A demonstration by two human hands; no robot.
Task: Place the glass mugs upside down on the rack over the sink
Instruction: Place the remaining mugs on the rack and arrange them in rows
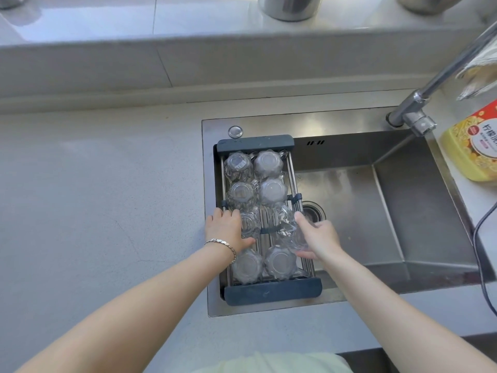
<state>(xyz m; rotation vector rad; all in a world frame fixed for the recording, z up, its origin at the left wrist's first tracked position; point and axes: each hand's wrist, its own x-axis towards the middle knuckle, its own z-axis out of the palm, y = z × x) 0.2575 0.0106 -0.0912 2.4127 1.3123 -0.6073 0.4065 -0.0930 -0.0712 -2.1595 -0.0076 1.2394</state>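
Glass mugs (269, 164): six stand inverted on the rack (273, 290) at frame centre; left hand (226, 228) wraps a seventh, right hand (320, 236) clasps the eighth, seemingly the last two to settle

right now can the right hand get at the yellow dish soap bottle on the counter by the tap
Probably not straight away: the right hand is wrapped around a clear glass mug over the dark-framed rack. The yellow dish soap bottle stands across the steel sink, nothing between, so once the mug is released it looks reachable.
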